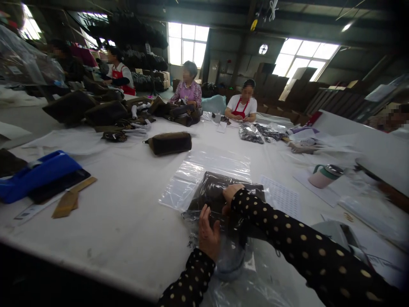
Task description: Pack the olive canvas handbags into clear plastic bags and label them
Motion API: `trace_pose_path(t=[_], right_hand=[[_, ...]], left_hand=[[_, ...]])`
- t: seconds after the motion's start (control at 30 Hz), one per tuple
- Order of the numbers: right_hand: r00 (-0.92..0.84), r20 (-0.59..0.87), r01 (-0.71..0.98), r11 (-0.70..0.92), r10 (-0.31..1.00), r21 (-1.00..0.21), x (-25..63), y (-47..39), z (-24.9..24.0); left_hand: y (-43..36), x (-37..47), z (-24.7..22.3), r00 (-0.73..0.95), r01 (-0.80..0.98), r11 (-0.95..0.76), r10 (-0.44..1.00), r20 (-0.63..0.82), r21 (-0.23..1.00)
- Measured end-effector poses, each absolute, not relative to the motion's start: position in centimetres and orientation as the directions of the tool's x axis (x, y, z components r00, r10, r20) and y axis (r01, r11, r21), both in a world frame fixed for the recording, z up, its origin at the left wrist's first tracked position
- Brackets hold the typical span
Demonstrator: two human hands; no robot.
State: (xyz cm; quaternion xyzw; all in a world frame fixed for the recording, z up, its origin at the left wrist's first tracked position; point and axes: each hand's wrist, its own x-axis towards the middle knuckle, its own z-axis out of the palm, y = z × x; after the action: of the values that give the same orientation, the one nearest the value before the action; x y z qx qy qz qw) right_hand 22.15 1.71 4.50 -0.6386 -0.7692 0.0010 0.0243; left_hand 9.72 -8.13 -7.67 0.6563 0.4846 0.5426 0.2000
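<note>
Head camera: the left hand [209, 234] has its fingers extended and slightly parted, resting against plastic without any visible grip. The right hand [232, 196] has curled fingers; whether they pinch anything I cannot tell. Both are at a dark brown, flat-looking article in glossy clear plastic [207, 187], lying on the white-covered table [111, 213] directly before the person. Pressing fingertips could stretch or tear such thin film, and uneven pressure between the hands could leave creases or trapped air.

Just beyond, flat clear plastic bags [220, 162] lie partly beneath the article; slick film could cling and drag along with it. To the right, a white sheet printed with small rows [284, 196] sits just beside, so a sweeping sleeve could shift it. Farther right, a pale pink mug with a green handle [322, 177] might spill if knocked by an elbow.
</note>
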Motion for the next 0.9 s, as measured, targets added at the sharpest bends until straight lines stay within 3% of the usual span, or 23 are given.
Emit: trace_pose_path(t=[0.13, 0.2, 0.27, 0.33, 0.43, 0.5, 0.57, 0.63, 0.7, 0.77, 0.9], right_hand=[[-0.079, 0.039, 0.993, 0.075, 0.996, 0.089, 28.7, -0.1, 8.3], [-0.123, 0.104, 0.987, 0.111, 0.987, 0.117, 32.5, -3.9, 8.8], [-0.335, 0.218, 0.940, 0.307, 0.917, 0.151, 35.3, -9.4, 7.3], [-0.596, 0.302, 0.803, 0.557, 0.744, 0.214, 36.9, -15.3, 4.1], [-0.681, 0.380, 0.721, 0.663, 0.626, 0.201, 36.9, -21.5, -1.2], [-0.638, 0.397, 0.743, 0.663, 0.659, 0.093, 36.0, -22.5, -3.4], [-0.578, 0.405, 0.744, 0.661, 0.709, -0.097, 35.1, -21.6, -4.0], [-0.438, 0.403, 0.771, 0.567, 0.803, -0.292, 34.7, -20.0, -3.5], [-0.227, 0.342, 0.828, 0.365, 0.912, -0.425, 34.4, -18.6, -2.7], [-0.096, 0.301, 0.847, 0.237, 0.949, -0.477, 34.0, -18.0, -2.2], [-0.034, 0.588, 0.836, 0.346, 0.808, -0.427, 32.2, -18.6, -2.4]], left_hand=[[-7.2, 10.0, -7.9, -0.057, 0.432, -0.461, 0.844, 0.534, 0.775], [-6.1, 10.2, -7.6, -0.028, 0.437, -0.483, 0.836, 0.549, 0.759], [-4.7, 10.1, -6.7, 0.010, 0.427, -0.514, 0.825, 0.565, 0.744], [-3.8, 9.4, -5.5, 0.032, 0.414, -0.539, 0.814, 0.580, 0.733], [-5.5, 7.1, -3.7, 0.098, 0.404, -0.614, 0.766, 0.635, 0.678], [-8.9, 5.3, -3.3, 0.300, 0.370, -0.715, 0.696, 0.652, 0.593], [-12.9, 3.8, -3.7, 0.536, 0.322, -0.789, 0.608, 0.586, 0.524], [-16.1, 3.1, -4.8, 0.636, 0.345, -0.797, 0.587, 0.500, 0.496], [-17.6, 3.3, -6.0, 0.610, 0.399, -0.753, 0.644, 0.461, 0.523], [-17.5, 3.8, -6.6, 0.479, 0.446, -0.638, 0.763, 0.435, 0.628], [-16.5, 3.5, -5.9, 0.224, 0.431, -0.389, 0.920, 0.321, 0.814]])
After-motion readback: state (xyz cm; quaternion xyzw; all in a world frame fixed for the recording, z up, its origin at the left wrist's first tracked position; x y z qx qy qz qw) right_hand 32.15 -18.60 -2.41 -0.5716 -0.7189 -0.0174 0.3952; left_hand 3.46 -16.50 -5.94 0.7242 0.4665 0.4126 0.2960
